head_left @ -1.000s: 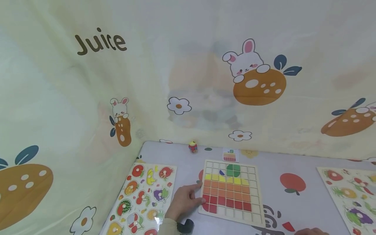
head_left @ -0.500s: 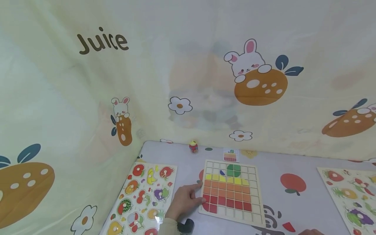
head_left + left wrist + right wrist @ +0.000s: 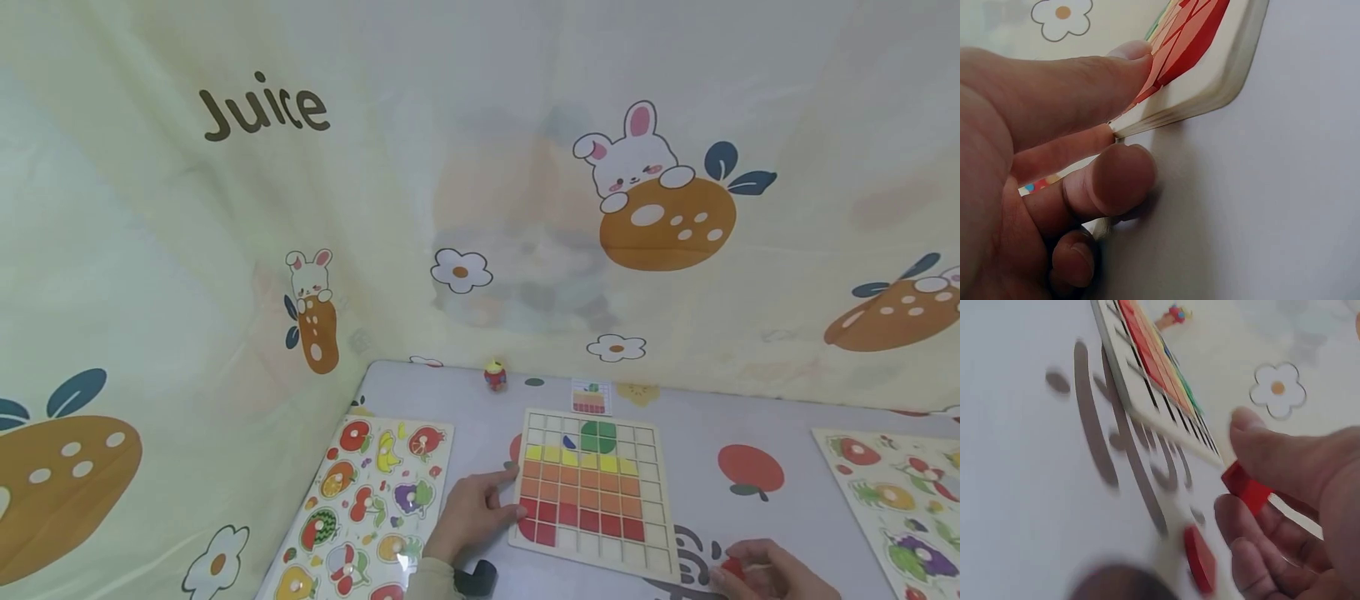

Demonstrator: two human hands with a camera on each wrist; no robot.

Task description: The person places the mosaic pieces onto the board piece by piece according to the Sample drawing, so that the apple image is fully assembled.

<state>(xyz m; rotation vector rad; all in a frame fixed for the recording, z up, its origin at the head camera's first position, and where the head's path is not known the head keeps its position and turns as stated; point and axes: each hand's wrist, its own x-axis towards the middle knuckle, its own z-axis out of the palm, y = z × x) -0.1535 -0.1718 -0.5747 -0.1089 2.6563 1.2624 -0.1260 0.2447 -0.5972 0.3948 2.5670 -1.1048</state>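
My left hand holds the left edge of a square wooden puzzle board. Its thumb lies over the edge by the red tiles, with the index finger against the side farther up. Yellow, orange and red tiles fill rows of the grid, with green pieces and a small blue piece above. Right of the board's near corner, my right hand pinches a small red tile between thumb and fingers. Another red piece with a curved side lies on the table below that hand.
Fruit peg boards stand at left and right. Behind the puzzle board are a small pattern card and a red-and-yellow figurine. A printed curtain rises at the table's back and left.
My right hand has come up from the bottom edge of the head view to where the loose red piece showed, and a red tile is now seen in its fingers. My left hand stays put.
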